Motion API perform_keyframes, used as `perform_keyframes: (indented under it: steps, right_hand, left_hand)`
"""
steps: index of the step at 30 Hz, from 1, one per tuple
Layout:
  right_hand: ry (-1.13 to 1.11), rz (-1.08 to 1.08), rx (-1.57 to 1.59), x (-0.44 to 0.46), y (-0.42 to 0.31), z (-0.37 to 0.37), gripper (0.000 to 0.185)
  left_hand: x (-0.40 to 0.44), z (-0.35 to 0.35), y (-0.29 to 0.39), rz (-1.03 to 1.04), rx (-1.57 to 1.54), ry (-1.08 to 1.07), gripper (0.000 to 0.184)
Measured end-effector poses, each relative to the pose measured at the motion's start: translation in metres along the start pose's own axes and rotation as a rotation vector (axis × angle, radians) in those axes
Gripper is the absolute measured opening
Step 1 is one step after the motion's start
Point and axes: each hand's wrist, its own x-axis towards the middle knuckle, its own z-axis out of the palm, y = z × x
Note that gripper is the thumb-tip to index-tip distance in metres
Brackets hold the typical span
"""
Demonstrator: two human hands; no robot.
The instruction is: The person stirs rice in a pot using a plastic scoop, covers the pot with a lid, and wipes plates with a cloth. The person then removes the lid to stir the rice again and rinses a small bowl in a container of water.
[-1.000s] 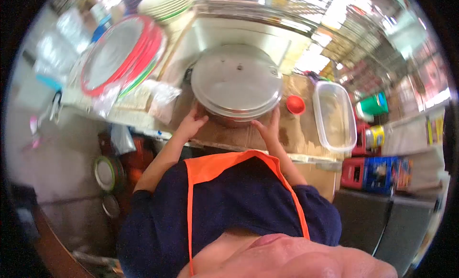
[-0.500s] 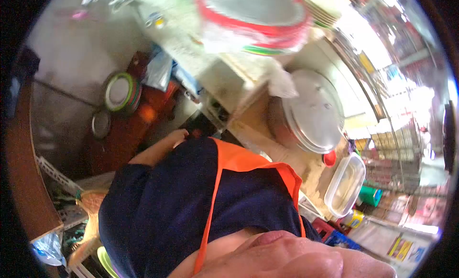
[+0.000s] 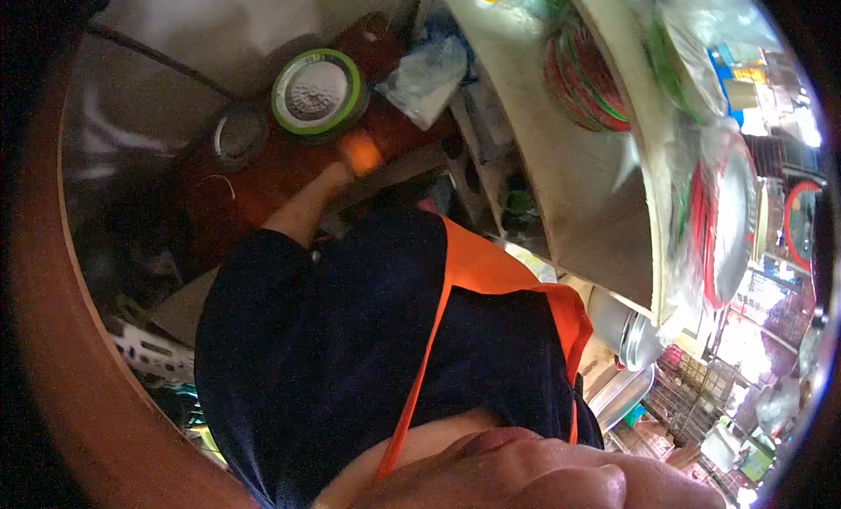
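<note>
My left hand point(image 3: 335, 175) reaches out from a dark sleeve, low over the dark red surface point(image 3: 289, 172). It is blurred at the edge of an orange patch point(image 3: 360, 152), and its fingers do not show clearly. Whether it holds anything is hidden. Just beyond it lies a round stack with a green rim and a pale patterned top point(image 3: 317, 93). Left of that is a dull round metal lid or dish point(image 3: 239, 137). A crumpled clear plastic bag point(image 3: 427, 78) lies on the right. My right hand is out of view.
A pale shelf unit point(image 3: 604, 220) stands to the right, with red- and green-rimmed plates point(image 3: 587, 80) inside. Plastic-wrapped trays with red rims point(image 3: 723, 220) sit on its top. A brown edge point(image 3: 96, 334) runs along the left. My orange apron point(image 3: 491, 259) covers my front.
The view has swung left, shifting the green-rimmed stack toward the upper middle and the plate shelf to the right. My left hand has moved from beside my waist out to the red surface.
</note>
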Motion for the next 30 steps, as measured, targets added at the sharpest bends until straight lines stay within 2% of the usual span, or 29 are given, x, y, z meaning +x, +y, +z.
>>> perform_keyframes:
  steps: [2,4,5,6,8,10,11,12,13,16,19,21,22,23,25,27,28,30]
  right_hand:
    - [-0.032,0.001,0.046,0.05,-0.012,0.032,0.022]
    - [-0.027,0.022,0.049,0.084,-0.017,0.045,0.023]
    - [-0.042,0.031,0.017,0.1,-0.016,0.05,0.023]
    - [-0.066,0.04,-0.033,0.109,-0.013,0.051,0.023]
    - [-0.229,-0.099,-0.389,0.125,0.028,0.062,0.027]
    - [-0.261,-0.116,-0.572,0.119,0.033,0.059,0.028]
    - [-0.259,-0.106,-0.625,0.112,0.036,0.055,0.029]
    - [-0.245,-0.083,-0.647,0.103,0.038,0.051,0.029]
    - [-0.23,-0.06,-0.662,0.093,0.042,0.045,0.03]
    - [-0.16,0.012,-0.662,0.059,0.059,0.031,0.032]
    - [-0.077,0.09,-0.625,0.024,0.075,0.03,0.035]
    - [-0.013,0.131,-0.586,-0.004,0.094,0.029,0.037]
    - [0.005,0.149,-0.572,-0.011,0.1,0.036,0.038]
    - [0.016,0.166,-0.561,-0.017,0.106,0.042,0.039]
    - [0.018,0.186,-0.552,-0.02,0.118,0.057,0.041]
    - [0.013,0.196,-0.558,-0.018,0.13,0.077,0.043]
    - [0.007,0.194,-0.566,-0.012,0.136,0.087,0.044]
    - [-0.012,0.175,-0.597,0.005,0.146,0.111,0.046]
  left_hand:
    - [-0.036,-0.023,-0.028,-0.71,-0.74,0.124,0.046]
    - [-0.053,-0.034,-0.047,-0.965,-0.768,0.282,0.048]
    - [-0.057,-0.037,-0.055,-0.975,-0.78,0.268,0.048]
    - [-0.065,-0.038,-0.06,-0.897,-0.808,0.31,0.049]
    - [-0.089,-0.058,-0.049,-0.851,-0.842,0.347,0.05]
    - [-0.105,-0.102,-0.016,-0.971,-0.994,0.335,0.048]
    - [-0.102,-0.074,-0.016,-0.789,-0.935,0.383,0.043]
    - [-0.098,-0.045,-0.017,-0.608,-0.876,0.432,0.039]
    - [-0.099,-0.04,-0.009,-0.533,-0.821,0.366,0.038]
    - [-0.116,-0.023,0.023,-0.416,-0.709,0.08,0.038]
    - [-0.132,-0.015,0.018,-0.322,-0.607,-0.083,0.04]
    - [-0.13,-0.021,-0.001,-0.267,-0.506,-0.037,0.043]
    - [-0.127,-0.03,-0.012,-0.255,-0.401,0.091,0.05]
    - [-0.121,-0.057,-0.015,-0.225,-0.375,0.076,0.05]
    - [-0.112,-0.116,-0.02,-0.543,-0.509,0.121,0.067]
    - [-0.094,-0.171,-0.023,-0.58,-0.419,0.217,0.089]
    - [-0.082,-0.193,-0.029,-0.569,-0.405,0.221,0.089]
    - [-0.052,-0.22,-0.045,-0.664,-0.246,0.1,0.105]
